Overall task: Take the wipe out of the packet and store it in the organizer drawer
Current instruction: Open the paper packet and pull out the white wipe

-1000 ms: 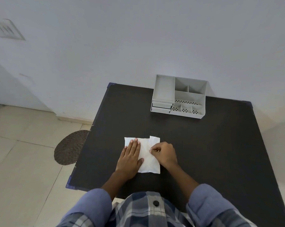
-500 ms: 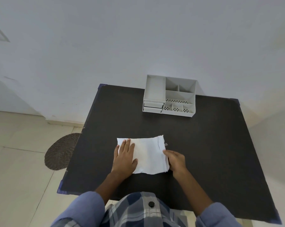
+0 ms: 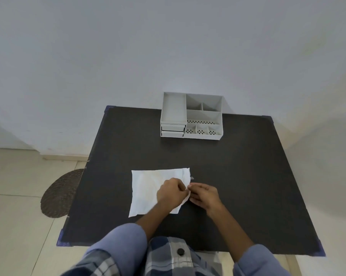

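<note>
Item: wipe [image 3: 148,188], white, unfolded, flat on the near-centre of the dark table [image 3: 247,176]; long axis ran left to right.

Left hand [image 3: 171,194]: lay on the wipe's right half, fingers curled, pinching the right edge.

Right hand [image 3: 205,196]: just beside the left, at the same edge, fingertips closed on the sheet; both hands met at one point on that edge.

Packet: a small grey scrap [image 3: 192,177] showed at the wipe's far-right corner; whether it was the packet could not be told.

Organizer [image 3: 191,116]: at the far edge of the table, well apart from the wipe, straight beyond the hands. Its two small drawers [image 3: 172,130], both closed, sat at its near-left corner.

Judgement: the wipe would need folding smaller, and a drawer opening, before storage.
</note>
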